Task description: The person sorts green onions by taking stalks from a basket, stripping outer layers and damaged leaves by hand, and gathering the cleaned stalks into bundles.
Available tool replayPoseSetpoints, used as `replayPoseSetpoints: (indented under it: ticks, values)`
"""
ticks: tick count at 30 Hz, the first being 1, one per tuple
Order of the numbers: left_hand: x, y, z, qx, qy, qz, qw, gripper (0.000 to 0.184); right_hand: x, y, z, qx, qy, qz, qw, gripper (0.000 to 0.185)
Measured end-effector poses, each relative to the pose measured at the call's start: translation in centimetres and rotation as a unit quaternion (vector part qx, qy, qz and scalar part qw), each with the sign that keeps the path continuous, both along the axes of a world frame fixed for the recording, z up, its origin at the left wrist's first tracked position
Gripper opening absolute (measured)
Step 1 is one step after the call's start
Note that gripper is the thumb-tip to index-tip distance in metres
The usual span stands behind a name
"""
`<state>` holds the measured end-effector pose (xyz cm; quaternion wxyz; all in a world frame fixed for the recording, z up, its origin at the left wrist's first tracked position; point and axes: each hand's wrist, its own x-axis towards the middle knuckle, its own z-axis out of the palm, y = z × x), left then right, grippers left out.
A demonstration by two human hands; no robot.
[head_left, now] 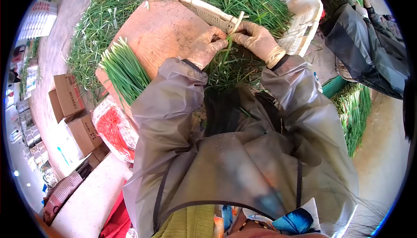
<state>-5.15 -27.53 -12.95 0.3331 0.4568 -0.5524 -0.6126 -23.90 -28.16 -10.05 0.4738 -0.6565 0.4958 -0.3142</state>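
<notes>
My left hand (204, 48), in a pale thin glove, is closed in a pinch on a few garlic chive stalks (226, 51). Across from it, my right hand (257, 42), gloved too, pinches the same stalks near their pale upper end. The stalks hang down between both hands, over trimmed leaves in front of my apron. To the left, a neat bundle of garlic chives (125, 71) lies on a wooden board (167, 32), its white ends pointing away from me.
A white plastic basket (310, 23) of loose chives stands beyond my hands. Leaf scraps (97, 34) cover the floor at left. Red ties (114, 127) fill a bag by the board. Cardboard boxes (71, 97) sit farther left. Stacked chives (356, 112) and another person's sleeve (347, 34) are at right.
</notes>
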Motion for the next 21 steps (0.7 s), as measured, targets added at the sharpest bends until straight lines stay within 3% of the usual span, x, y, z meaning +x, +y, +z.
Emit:
replayPoseSetpoints:
  ticks: [2,3,5,6,8,9,12,14,17,20,21]
  values:
    - [-0.3,0.1,0.2,0.009,0.042,-0.002,0.999,0.016,0.3,0.2,-0.2,0.003,0.039,-0.007,0.999,0.026]
    - [-0.3,0.0,-0.2,0.009,0.042,-0.002,0.999,0.016,0.6,0.3,0.4,-0.01,0.117,-0.028,0.993,0.026]
    - [-0.1,-0.4,-0.8,0.014,-0.007,-0.004,1.0,0.019,1.1,0.6,1.5,-0.056,0.235,-0.046,0.969,0.019]
    - [-0.1,-0.3,-0.8,0.015,-0.008,-0.003,1.0,0.019,1.0,0.7,1.4,-0.055,0.234,-0.045,0.97,0.019]
    - [-0.2,-0.2,-0.4,-0.053,-0.13,-0.003,0.99,0.02,0.8,0.7,1.1,-0.187,0.354,0.026,0.916,0.024]
    - [-0.2,-0.1,0.1,-0.052,-0.129,-0.004,0.99,0.02,1.1,0.7,0.3,-0.224,0.404,0.008,0.887,0.021]
    - [-0.4,0.0,0.7,-0.117,-0.212,-0.038,0.969,0.018,0.3,0.8,-0.1,-0.225,0.375,0.031,0.899,0.021]
    - [-0.3,-0.2,0.0,0.044,0.066,-0.065,0.995,0.016,-0.3,0.7,-0.6,-0.217,0.369,0.055,0.902,0.021]
    - [0.1,-0.3,0.4,0.066,0.164,-0.096,0.98,0.015,-1.3,0.4,-2.3,-0.185,0.407,0.045,0.893,0.021]
    - [0.6,-0.3,1.1,0.112,0.221,-0.066,0.967,0.017,-3.2,0.5,-4.0,-0.111,0.407,0.039,0.906,0.024]
    - [0.9,-0.6,0.8,0.126,0.2,-0.055,0.97,0.017,-3.4,0.7,-4.0,-0.057,0.369,-0.008,0.928,0.026]
